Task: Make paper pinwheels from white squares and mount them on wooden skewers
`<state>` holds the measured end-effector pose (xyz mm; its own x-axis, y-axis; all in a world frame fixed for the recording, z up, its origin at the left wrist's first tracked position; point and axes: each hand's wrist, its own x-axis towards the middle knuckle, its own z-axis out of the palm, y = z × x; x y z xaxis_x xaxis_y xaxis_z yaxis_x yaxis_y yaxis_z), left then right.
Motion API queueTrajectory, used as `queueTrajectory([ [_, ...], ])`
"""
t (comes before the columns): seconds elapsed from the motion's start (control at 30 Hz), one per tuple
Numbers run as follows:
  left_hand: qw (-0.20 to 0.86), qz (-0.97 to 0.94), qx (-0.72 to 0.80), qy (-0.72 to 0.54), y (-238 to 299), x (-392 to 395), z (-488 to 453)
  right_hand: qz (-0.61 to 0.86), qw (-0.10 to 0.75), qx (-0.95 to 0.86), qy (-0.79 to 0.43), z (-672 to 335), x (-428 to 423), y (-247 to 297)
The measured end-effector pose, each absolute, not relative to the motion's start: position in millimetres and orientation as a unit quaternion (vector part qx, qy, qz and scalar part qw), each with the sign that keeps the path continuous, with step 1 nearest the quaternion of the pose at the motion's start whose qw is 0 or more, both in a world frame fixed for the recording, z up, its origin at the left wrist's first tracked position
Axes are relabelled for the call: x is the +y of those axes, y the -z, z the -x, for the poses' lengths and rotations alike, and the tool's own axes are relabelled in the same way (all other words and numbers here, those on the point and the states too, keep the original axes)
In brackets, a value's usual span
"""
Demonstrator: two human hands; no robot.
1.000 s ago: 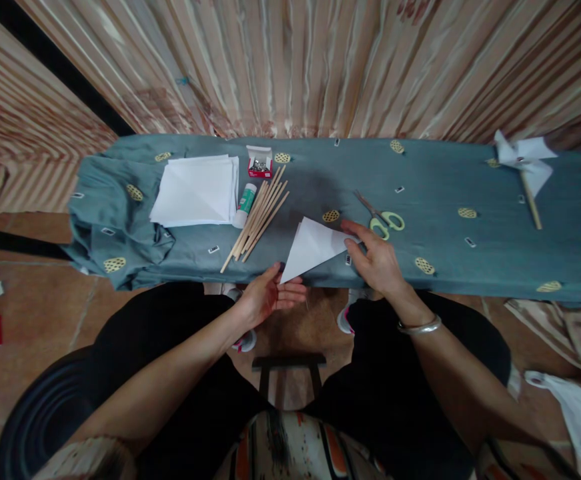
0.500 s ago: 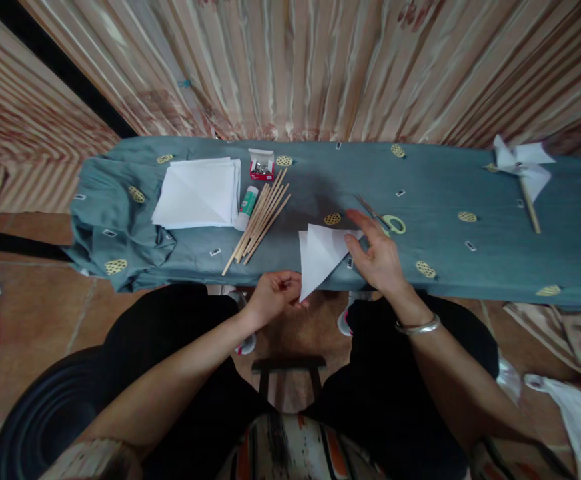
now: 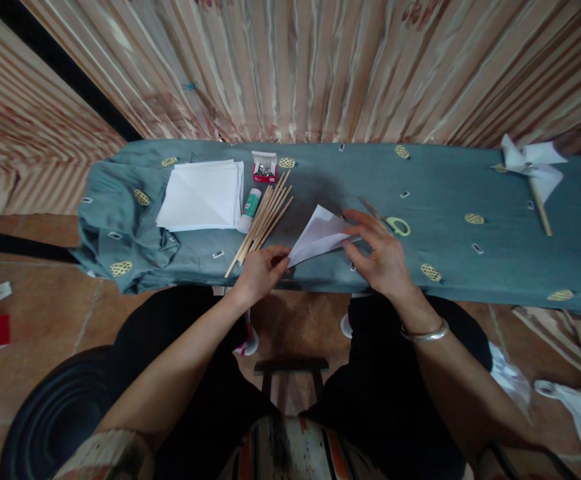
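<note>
A folded sheet of white paper is held slightly tilted at the front edge of the cloth-covered table. My left hand pinches its near left corner between thumb and fingers. At the opposite end my right hand has its thumb below and its fingers above the paper's right corner, closed loosely on it. Just behind the right hand lie the scissors with pale green handles. A bundle of thin wooden sticks rests a little beyond my left hand.
A stack of white paper lies on the left of the table. Near it are a glue stick and a small red box of metal pieces. A paper pinwheel on a stick lies at the right. A curtain hangs behind.
The paper has turned and tilted, its left corner raised up and leftward by my left hand. My right hand's fingers have come in around the right corner. The view has shifted slightly.
</note>
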<state>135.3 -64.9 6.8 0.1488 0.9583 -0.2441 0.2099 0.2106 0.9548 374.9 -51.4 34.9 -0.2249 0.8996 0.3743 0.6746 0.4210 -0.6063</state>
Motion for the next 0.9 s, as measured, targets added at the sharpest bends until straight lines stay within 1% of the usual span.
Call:
queueTrajectory([
  [0.17, 0.594, -0.489, 0.537, -0.346, -13.4, -56.6, -140.5, 0.514, 0.349, -0.762, -0.183, -381.0, -57.1, -31.8],
  [0.27, 0.634, -0.475, 0.504, -0.344, -14.5, -54.0, -145.2, 0.496, 0.369, -0.761, -0.197, -383.4, -59.3, -31.4],
  [0.4, 0.679, -0.421, 0.498, -0.336, -10.4, -52.6, -152.6, 0.488, 0.397, -0.751, -0.2, -384.7, -59.1, -33.1],
  [0.5, 0.705, -0.348, 0.491, -0.375, -10.4, -50.3, -156.4, 0.503, 0.401, -0.738, -0.203, -384.4, -58.6, -35.3],
  [0.63, 0.697, -0.291, 0.473, -0.453, -16.2, -45.6, -157.5, 0.529, 0.403, -0.715, -0.216, -383.7, -58.3, -33.7],
  [0.77, 0.683, -0.296, 0.48, -0.464, -20.0, -44.1, -155.9, 0.529, 0.423, -0.7, -0.228, -385.0, -54.5, -25.3],
  [0.9, 0.642, -0.348, 0.503, -0.462, -19.7, -44.8, -154.1, 0.538, 0.428, -0.662, -0.298, -386.4, -47.6, -19.4],
])
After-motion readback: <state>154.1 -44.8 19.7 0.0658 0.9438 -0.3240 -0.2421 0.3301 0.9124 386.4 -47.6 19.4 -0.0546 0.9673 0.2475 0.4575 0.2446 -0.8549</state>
